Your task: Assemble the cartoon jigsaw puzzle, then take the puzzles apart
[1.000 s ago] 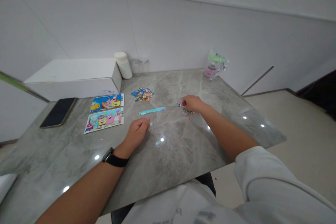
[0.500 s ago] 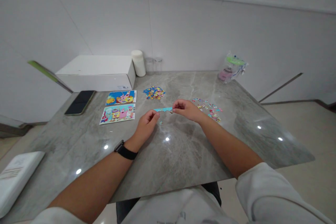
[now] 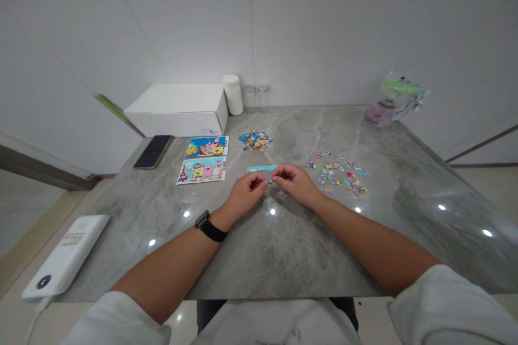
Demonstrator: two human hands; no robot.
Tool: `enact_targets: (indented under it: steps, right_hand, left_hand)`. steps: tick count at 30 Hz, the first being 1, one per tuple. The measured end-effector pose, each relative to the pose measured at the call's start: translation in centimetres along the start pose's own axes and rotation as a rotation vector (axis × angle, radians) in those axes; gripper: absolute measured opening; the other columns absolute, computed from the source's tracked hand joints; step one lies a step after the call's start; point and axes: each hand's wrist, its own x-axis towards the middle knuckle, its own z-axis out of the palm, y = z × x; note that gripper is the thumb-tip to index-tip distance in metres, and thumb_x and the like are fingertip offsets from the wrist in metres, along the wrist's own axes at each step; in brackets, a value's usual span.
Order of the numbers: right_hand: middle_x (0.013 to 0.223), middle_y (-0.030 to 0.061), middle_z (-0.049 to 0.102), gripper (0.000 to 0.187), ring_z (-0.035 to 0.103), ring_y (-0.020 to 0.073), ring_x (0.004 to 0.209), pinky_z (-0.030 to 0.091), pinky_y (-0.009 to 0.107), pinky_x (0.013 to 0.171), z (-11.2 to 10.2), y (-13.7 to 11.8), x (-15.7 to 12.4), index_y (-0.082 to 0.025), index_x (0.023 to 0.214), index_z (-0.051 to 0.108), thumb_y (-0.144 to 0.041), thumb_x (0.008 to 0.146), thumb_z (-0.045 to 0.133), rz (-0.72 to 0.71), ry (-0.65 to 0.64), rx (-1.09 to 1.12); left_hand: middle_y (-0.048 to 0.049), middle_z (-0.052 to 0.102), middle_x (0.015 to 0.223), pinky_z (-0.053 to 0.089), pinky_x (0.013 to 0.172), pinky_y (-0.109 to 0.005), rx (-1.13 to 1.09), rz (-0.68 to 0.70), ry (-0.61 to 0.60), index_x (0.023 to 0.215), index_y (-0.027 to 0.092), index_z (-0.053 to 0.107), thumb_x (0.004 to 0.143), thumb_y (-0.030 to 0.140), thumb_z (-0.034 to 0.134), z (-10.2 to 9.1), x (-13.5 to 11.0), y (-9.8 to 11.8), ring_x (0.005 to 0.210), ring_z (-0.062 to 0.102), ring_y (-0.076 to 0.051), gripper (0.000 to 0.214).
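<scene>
Just below a light-blue strip of joined jigsaw pieces (image 3: pixel 262 168), my two hands almost meet over the table. My left hand (image 3: pixel 246 193), with a black watch on its wrist, is closed in a pinch. Opposite it, my right hand (image 3: pixel 297 183) pinches too. A small puzzle piece (image 3: pixel 270 179) shows between the fingertips of both hands; its picture is too small to make out. Scattered puzzle pieces (image 3: pixel 334 166) lie to the right of my right hand. Farther back sits a pile of blue and yellow puzzle pieces (image 3: pixel 256 140).
Two cartoon picture cards (image 3: pixel 206 146) lie left, beside a phone (image 3: pixel 154 152). Behind stand a white box (image 3: pixel 176 110), a white bottle (image 3: pixel 233 95) and glass jars (image 3: pixel 263 98). A plastic bag (image 3: pixel 394 99) is back right; a white power bank (image 3: pixel 67 256) front left.
My hands have come together below the strip; my right hand has left the strip's right end. The loose piece near my left hand is off the table there. The view has shifted left.
</scene>
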Motion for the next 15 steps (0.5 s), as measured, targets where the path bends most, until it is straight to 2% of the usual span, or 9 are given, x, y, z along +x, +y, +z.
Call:
enact_targets:
  steps: [5,11,15]
  right_hand:
    - [0.094,0.0036,0.076,0.019,0.069,0.0193,0.086,0.054,0.034,0.082,-0.08,0.34,-0.19,-0.023,0.099,0.072,-0.038,0.093,0.062,-0.056,0.064,-0.052]
    - [0.108,0.0071,0.072,0.017,0.068,0.0208,0.090,0.057,0.037,0.081,-0.13,-0.32,-0.65,-0.025,0.109,0.071,-0.032,0.094,0.066,-0.252,0.112,-0.251]
    - [0.113,0.0091,0.071,0.016,0.067,0.0243,0.103,0.058,0.039,0.084,-0.01,-0.63,-0.99,-0.026,0.110,0.071,-0.032,0.096,0.067,-0.381,0.107,-0.323]
  left_hand:
    - [0.0012,0.058,0.074,0.039,0.066,-0.027,-0.094,-0.071,0.026,0.084,0.017,0.064,0.093,0.046,0.064,-0.08,0.34,-0.16,0.069,0.051,-0.014,0.030]
    - [0.0031,0.053,0.069,0.037,0.064,-0.027,-0.148,-0.106,0.071,0.081,0.018,0.062,0.092,0.049,0.064,-0.34,0.70,-0.29,0.065,0.046,-0.013,0.033]
    - [0.0025,0.054,0.070,0.038,0.064,-0.027,-0.149,-0.104,0.060,0.082,0.018,0.062,0.091,0.052,0.066,-0.22,0.64,-0.20,0.066,0.047,-0.013,0.036]
